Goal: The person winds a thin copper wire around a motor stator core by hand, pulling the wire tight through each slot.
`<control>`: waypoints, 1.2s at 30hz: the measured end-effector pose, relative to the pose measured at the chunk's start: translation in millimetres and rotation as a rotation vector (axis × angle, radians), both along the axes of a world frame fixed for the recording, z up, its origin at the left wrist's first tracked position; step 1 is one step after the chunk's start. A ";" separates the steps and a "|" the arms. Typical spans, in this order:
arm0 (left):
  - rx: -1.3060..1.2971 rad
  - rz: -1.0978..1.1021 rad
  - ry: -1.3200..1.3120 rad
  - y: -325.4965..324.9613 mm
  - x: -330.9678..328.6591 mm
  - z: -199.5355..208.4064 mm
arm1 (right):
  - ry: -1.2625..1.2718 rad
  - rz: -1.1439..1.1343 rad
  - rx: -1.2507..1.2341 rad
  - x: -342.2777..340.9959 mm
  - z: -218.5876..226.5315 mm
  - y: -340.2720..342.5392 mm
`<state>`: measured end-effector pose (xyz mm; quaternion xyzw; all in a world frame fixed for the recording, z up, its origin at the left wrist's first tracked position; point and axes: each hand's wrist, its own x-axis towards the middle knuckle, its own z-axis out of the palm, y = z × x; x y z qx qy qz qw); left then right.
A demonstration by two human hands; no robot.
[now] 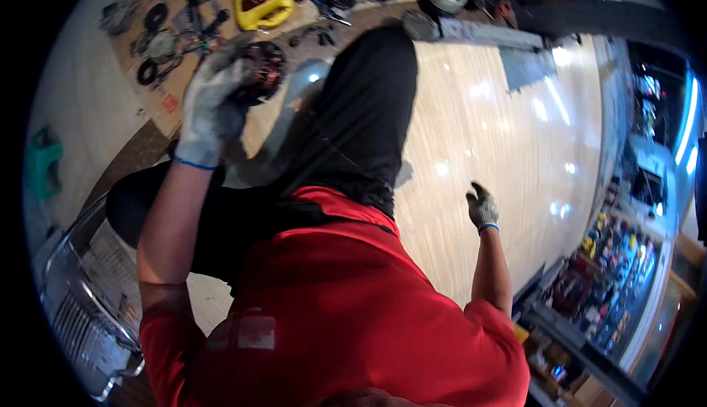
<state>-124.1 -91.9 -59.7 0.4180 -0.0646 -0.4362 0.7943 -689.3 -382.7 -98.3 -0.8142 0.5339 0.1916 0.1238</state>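
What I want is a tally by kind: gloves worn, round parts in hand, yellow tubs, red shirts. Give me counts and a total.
Gloves: 2
Dark round part in the left hand: 1
Yellow tub: 1
Red shirt: 1
Total: 5

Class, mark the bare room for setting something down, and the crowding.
Bare: pale floor between the black trousers and gloved right hand; at left, floor between the green plastic stool and cardboard. Crowded: the cardboard around the yellow tub.
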 end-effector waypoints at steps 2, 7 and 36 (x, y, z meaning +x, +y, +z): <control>0.078 0.011 -0.035 -4.0 -16.2 34.1 | -0.544 0.011 0.025 116.8 34.6 9.9; -0.001 0.000 -0.030 -1.7 -15.1 49.9 | -0.868 0.327 0.490 347.9 132.5 87.8; 0.077 0.278 0.040 -1.4 -8.8 51.3 | -0.339 0.956 -0.027 365.2 75.5 151.9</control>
